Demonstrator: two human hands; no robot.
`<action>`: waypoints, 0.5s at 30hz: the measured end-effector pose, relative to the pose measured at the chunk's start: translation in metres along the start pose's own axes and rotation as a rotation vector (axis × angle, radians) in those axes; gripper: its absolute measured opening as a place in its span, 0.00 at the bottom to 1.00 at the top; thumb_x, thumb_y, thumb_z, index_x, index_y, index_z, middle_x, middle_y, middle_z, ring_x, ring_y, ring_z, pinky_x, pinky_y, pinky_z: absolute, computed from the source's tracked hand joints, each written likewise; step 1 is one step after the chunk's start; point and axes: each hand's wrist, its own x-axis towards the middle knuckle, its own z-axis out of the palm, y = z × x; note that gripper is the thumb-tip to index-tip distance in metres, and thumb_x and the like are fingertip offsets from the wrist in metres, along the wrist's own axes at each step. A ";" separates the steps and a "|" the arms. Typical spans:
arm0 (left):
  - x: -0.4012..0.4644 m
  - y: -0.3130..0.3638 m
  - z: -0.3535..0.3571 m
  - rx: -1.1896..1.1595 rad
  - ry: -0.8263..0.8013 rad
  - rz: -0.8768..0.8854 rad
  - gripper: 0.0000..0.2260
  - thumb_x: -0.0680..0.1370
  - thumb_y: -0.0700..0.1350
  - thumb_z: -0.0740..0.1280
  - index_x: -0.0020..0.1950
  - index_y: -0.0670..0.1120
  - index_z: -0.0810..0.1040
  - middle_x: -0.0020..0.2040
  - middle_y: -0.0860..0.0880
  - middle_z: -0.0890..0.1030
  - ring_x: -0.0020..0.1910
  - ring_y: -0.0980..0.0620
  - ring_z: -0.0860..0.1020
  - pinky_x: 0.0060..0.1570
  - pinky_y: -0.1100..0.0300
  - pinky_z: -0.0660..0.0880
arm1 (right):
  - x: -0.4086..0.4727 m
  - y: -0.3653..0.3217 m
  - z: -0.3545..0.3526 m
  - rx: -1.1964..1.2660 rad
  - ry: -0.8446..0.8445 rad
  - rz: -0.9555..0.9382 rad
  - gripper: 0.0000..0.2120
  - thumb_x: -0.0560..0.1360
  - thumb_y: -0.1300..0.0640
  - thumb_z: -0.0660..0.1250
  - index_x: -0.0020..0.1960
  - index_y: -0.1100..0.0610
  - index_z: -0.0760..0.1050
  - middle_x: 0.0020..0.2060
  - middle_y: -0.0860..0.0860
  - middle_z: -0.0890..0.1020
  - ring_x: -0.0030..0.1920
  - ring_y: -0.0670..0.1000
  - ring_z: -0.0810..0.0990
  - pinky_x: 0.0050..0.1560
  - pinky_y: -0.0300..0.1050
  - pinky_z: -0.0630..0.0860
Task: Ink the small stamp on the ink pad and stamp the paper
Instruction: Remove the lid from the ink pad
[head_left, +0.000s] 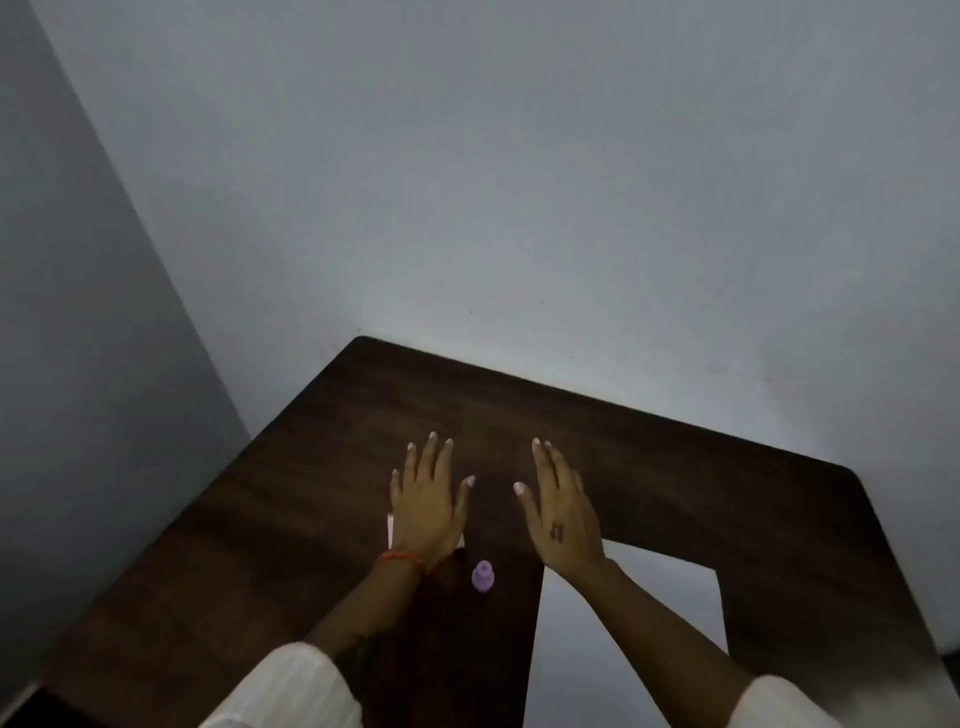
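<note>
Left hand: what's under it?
Under the left hand, white paper peeks out at both edges, lying on the table. The hand covers the rest; no ink pad shows.

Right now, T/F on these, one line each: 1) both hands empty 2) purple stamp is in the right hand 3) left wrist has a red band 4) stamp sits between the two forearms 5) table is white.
1) True: the left hand and right hand are open, fingers spread, holding nothing.
2) False: the purple stamp stands on the table, touched by neither hand.
3) True: a red band circles the left wrist.
4) True: the stamp stands between the forearms, nearer the left wrist.
5) False: the table is dark brown wood; only a white paper peeks out under the left hand.
</note>
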 end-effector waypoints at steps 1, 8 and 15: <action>-0.003 -0.006 0.000 0.013 -0.025 -0.054 0.26 0.79 0.55 0.57 0.74 0.50 0.55 0.77 0.47 0.53 0.76 0.45 0.49 0.72 0.41 0.53 | -0.002 0.000 0.006 0.050 -0.029 0.047 0.26 0.79 0.46 0.55 0.74 0.51 0.54 0.74 0.53 0.62 0.73 0.53 0.62 0.68 0.45 0.64; -0.035 -0.038 0.005 0.023 -0.077 -0.421 0.33 0.74 0.56 0.66 0.74 0.48 0.55 0.76 0.42 0.55 0.72 0.39 0.59 0.67 0.41 0.61 | -0.016 0.003 0.041 0.156 -0.281 0.208 0.25 0.78 0.46 0.57 0.72 0.52 0.59 0.71 0.55 0.68 0.69 0.54 0.68 0.66 0.47 0.68; -0.046 -0.040 0.009 -0.184 -0.082 -0.524 0.32 0.72 0.48 0.70 0.71 0.42 0.61 0.67 0.38 0.65 0.66 0.39 0.65 0.66 0.50 0.65 | -0.004 -0.017 0.058 0.207 -0.414 0.320 0.23 0.77 0.49 0.62 0.69 0.56 0.67 0.69 0.57 0.70 0.70 0.56 0.67 0.67 0.49 0.66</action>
